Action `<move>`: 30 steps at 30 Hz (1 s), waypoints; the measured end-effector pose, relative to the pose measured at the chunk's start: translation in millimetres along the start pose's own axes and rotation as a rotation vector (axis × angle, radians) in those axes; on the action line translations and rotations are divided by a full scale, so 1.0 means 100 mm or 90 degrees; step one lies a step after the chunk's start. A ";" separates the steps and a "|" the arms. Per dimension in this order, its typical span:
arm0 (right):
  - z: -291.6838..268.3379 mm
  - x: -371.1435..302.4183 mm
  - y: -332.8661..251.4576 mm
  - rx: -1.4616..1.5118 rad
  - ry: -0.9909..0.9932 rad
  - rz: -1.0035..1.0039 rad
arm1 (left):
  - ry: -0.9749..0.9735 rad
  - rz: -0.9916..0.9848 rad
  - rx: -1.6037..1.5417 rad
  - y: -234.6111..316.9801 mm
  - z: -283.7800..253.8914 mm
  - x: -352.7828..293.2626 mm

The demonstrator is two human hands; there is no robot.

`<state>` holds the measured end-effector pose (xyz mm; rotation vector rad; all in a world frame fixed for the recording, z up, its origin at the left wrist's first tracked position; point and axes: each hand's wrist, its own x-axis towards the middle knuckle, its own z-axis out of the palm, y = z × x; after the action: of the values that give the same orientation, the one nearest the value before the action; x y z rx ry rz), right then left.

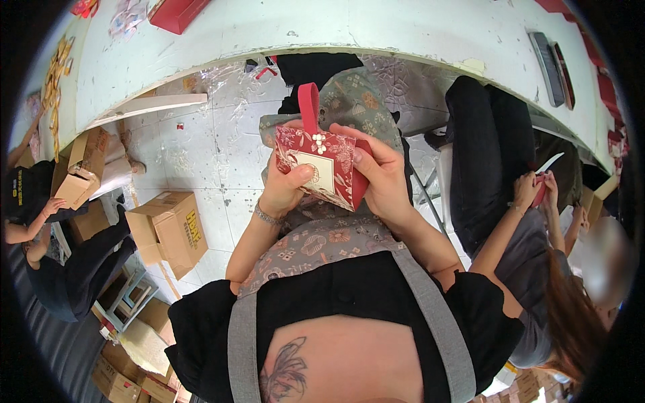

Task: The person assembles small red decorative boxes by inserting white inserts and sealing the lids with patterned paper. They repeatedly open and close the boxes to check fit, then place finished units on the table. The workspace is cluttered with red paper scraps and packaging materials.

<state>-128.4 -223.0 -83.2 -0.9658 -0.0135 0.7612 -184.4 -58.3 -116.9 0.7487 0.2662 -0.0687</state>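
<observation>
Gift box (pixel 321 166), red floral w/ cream label and red ribbon loop, sits above your lap, held btwn both hands. Left hand (pixel 285 188) grips the left side, thumb on label to steady it; right hand (pixel 383 176) wraps the right edge, closed on it. White table (pixel 376 30) lies beyond; cardboard boxes (pixel 168 232) on floor to your left.

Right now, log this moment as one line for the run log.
left hand: holds red floral gift box, thumb on cream label | right hand: grips box's right side | red ribbon loop: upright on top | where: over lap

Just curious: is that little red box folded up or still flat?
Folded up: the red box has sides and a raised handle loop, held between left hand and right hand.
</observation>
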 end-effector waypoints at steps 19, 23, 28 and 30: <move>0.08 0.11 0.21 0.294 -0.049 -0.095 | 0.049 -0.044 -0.126 -0.01 -0.08 0.08; 0.02 0.12 0.20 0.170 -0.022 -0.093 | 0.033 -0.021 -0.082 0.03 -0.02 0.08; -0.10 0.20 0.10 0.258 -0.045 -0.006 | -0.014 -0.026 -0.047 0.06 0.02 0.15; -0.10 0.22 0.12 0.191 -0.010 -0.028 | 0.007 -0.035 -0.049 0.04 0.03 0.15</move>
<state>-115.6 -213.5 -105.2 -0.6724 0.0638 0.7063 -168.5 -56.8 -115.9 0.6650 0.2989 -0.1049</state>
